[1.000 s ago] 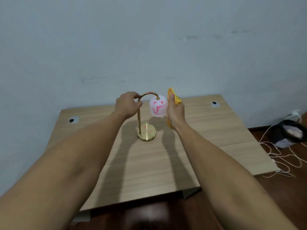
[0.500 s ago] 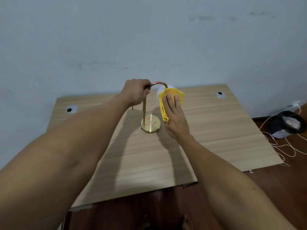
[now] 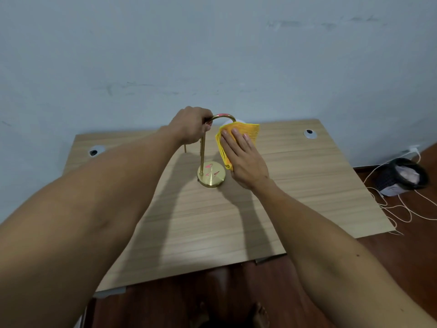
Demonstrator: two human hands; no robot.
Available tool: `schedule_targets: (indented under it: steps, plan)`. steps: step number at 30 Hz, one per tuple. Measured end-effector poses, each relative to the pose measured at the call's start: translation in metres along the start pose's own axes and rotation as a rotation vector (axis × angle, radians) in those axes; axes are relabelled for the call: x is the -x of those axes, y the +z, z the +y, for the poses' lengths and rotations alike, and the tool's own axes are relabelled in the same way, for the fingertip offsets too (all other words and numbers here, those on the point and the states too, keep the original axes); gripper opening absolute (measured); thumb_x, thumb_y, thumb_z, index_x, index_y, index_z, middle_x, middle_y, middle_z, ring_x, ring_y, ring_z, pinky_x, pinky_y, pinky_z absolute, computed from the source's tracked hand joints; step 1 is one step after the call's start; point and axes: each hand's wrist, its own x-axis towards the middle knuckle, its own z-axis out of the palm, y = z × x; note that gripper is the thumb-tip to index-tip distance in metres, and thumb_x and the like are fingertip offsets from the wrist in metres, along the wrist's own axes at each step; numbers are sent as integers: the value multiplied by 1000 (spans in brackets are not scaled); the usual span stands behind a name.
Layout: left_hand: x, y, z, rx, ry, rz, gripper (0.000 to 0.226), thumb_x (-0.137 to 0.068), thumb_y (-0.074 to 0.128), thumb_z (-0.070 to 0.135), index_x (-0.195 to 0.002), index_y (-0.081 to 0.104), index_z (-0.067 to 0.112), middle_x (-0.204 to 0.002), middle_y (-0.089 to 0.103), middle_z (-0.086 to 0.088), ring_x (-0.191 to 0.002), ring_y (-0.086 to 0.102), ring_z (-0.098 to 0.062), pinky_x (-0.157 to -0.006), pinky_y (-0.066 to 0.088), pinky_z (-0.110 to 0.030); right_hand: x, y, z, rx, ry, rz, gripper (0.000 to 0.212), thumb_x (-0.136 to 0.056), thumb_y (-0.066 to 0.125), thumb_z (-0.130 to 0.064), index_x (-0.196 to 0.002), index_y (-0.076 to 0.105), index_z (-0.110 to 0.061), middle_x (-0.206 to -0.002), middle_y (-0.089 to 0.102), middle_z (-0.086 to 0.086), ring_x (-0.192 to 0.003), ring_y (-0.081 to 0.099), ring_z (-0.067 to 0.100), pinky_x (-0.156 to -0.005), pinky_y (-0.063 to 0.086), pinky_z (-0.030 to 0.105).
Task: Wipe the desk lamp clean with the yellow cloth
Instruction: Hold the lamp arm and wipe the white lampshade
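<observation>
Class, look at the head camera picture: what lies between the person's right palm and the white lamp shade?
In the head view, the folded yellow cloth lies between them: the right hand presses it flat over the lamp shade, hiding nearly all of it.

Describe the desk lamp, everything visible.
The lamp stands upright on the wooden desk. It looks like polished brass: a round base with pink marks, a thin stem, an arched neck with a pink smear. The left hand grips the arch. The right hand presses the yellow cloth over the white shade, nearly hiding it.
</observation>
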Motion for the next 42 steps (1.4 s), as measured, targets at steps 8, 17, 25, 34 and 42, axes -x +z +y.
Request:
schedule_targets:
  steps: [8,17,25,34,42]
  plan:
    - [-1,-2,3,13,-6,-10,9,-95,59,13,-88,64,15,-77,62,-2,-81,63,-31,-78,54,-45,3,-1,-6,60,-42,-17,62,-96,32,-13,-157,31,-1,-167,26,14,-155,19,34,-126,17,52]
    - [-2,-1,3,16,-24,-11,9,-94,59,13,-87,64,16,-73,59,1,-76,58,-27,-76,53,-43,-40,-7,-10,172,-1,-51,57,-96,42,-13,-149,40,6,-158,39,23,-151,29,37,-126,19,49]
    - [-2,1,-1,37,-31,-21,11,-93,58,13,-85,63,19,-75,60,2,-80,63,-29,-78,55,-43,-1,-2,-5,159,-110,-35,57,-97,23,-5,-149,39,9,-160,37,23,-151,30,37,-124,26,50]
    - [-3,-2,-1,37,-36,-34,12,-92,59,15,-83,63,22,-78,64,1,-82,65,-30,-80,57,-44,-17,8,-15,269,-215,-115,53,-98,26,-10,-137,57,8,-147,54,23,-145,43,35,-125,25,47]
    - [-4,-3,-1,55,-47,-57,12,-91,60,14,-85,64,22,-85,67,-3,-85,65,-30,-82,57,-45,26,4,9,188,-252,-177,58,-93,26,-10,-144,51,5,-154,48,17,-147,41,30,-119,36,47]
